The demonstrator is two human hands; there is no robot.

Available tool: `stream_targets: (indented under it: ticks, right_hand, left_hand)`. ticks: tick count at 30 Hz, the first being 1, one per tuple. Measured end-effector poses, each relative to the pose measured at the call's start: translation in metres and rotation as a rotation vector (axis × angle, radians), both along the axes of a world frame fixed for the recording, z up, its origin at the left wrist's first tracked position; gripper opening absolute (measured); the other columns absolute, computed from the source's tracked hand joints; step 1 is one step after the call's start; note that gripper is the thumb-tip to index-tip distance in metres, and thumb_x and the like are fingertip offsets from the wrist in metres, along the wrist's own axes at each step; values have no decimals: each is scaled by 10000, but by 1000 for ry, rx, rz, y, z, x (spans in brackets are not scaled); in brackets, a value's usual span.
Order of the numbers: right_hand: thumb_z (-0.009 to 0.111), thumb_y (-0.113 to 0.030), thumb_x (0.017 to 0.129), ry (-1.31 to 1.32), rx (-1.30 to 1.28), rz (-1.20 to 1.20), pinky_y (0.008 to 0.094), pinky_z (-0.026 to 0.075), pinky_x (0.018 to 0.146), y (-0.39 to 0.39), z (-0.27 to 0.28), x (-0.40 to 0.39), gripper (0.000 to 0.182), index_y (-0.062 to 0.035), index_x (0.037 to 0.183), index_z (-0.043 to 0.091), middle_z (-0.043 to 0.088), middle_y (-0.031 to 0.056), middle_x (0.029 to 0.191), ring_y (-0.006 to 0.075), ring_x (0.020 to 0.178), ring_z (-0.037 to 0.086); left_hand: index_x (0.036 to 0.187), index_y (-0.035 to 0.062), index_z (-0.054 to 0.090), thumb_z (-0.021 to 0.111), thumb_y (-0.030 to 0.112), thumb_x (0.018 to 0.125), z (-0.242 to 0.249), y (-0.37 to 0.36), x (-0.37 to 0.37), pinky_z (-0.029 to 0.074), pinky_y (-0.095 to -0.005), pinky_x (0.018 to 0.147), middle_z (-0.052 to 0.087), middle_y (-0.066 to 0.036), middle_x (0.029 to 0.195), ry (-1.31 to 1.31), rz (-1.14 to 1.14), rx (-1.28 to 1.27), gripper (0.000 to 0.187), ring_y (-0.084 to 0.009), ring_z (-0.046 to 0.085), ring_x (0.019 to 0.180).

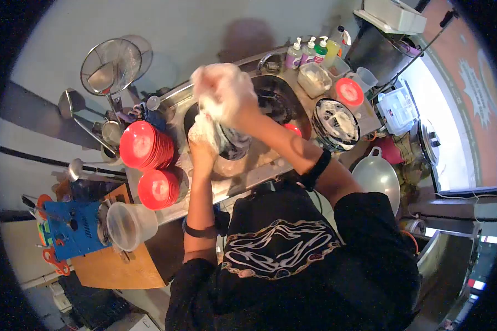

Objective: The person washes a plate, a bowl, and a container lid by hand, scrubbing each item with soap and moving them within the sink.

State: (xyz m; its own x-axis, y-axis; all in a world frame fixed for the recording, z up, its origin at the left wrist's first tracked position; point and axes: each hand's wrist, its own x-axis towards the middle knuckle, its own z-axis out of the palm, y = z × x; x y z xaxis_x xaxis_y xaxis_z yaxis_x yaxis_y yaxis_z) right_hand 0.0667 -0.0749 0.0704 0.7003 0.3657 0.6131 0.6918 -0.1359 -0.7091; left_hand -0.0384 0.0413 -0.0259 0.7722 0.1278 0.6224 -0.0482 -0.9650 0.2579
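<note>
My right hand (223, 91), curled and blurred by motion, is raised over the left basin of the sink (234, 171) with white suds on it. Just below it my left hand (203, 138) is closed, its fingers thick with foam. What the two hands hold cannot be made out under the suds. Beside my left hand, a dark, foam-streaked dish (234, 144) shows at the basin. The right basin (281, 102) holds dark dishes, and a red piece (292, 129) shows at its near edge, partly behind my right forearm.
Red bowls (143, 146) and a shorter red stack (159, 188) stand left of the sink. On the right are soapy dark plates (337, 122), a red bowl (349, 91) and a plastic tub (313, 80). Several soap bottles (307, 52) line the back. A wok (376, 179) sits near my right elbow.
</note>
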Motion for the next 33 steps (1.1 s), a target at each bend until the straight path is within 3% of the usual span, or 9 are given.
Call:
stream_targets:
  ticks: [3,13,15,16,17,21,25,26,33]
  right_hand:
    - [707,-269,694,-514,-56,140,420,416,806,-7,19,1,171,-155,821,690,641,96,838,323,852,619]
    - [612,-134,927,1272,383,756,314,528,874,-44,-38,20,398,-22,1304,549,642,67,1191,157,1012,642]
    - [616,-153,932,1244,323,744,325,522,883,-35,-64,15,357,-32,1266,577,645,62,1170,163,1020,638]
    - [596,-147,933,483,-258,557,321,514,873,-37,-87,22,261,-43,1171,621,658,76,1107,155,987,635]
    - [592,-120,907,654,82,595,335,506,867,-32,-78,5,189,-34,1068,641,653,109,1056,189,960,633]
    - [613,-206,868,336,-256,464,429,511,784,-20,-88,5,265,-56,1085,637,646,173,1008,341,868,616]
    - [667,-235,787,253,-302,215,439,464,943,-36,-77,-10,410,-30,1140,625,629,171,1097,387,1041,580]
    - [666,-249,787,-37,-333,332,465,457,955,-44,-86,-1,452,-61,1193,600,597,148,1202,376,1132,547]
    - [631,-327,804,-197,-612,16,705,287,1012,-59,-59,28,535,-66,1265,559,480,199,1360,445,1319,361]
  left_hand:
    - [1143,-12,588,535,67,885,0,-3,-1,487,-460,860,651,-212,996,-141,-141,-60,275,-392,620,938]
    - [1279,-86,492,410,421,996,-23,35,24,475,-443,885,613,-218,1156,-448,254,-192,586,-367,610,994]
    - [1163,-36,592,411,352,1025,-13,15,43,444,-355,925,629,-119,1089,-458,195,-1129,450,-219,577,997]
    - [1102,5,596,438,261,1030,-1,1,50,440,-301,880,587,-36,1008,-453,188,-1112,310,-139,527,942]
    - [1202,25,490,488,324,1026,-27,16,63,484,-298,821,572,-38,1025,-406,8,-1017,348,-135,549,893]
    - [1256,13,520,472,349,1037,5,-19,48,470,-295,872,567,-69,1056,-24,-313,-1569,404,-151,527,1018]
    - [1217,-19,554,501,265,989,-2,0,37,509,-326,839,634,-86,1055,185,-18,-1196,368,-202,626,914]
    - [1256,-23,542,506,222,959,4,-11,45,535,-362,854,635,-129,1159,-232,-71,-1880,387,-246,652,981]
    - [1212,-55,591,540,300,980,-1,-15,26,496,-308,824,652,-86,1058,-31,18,-1360,428,-163,603,949]
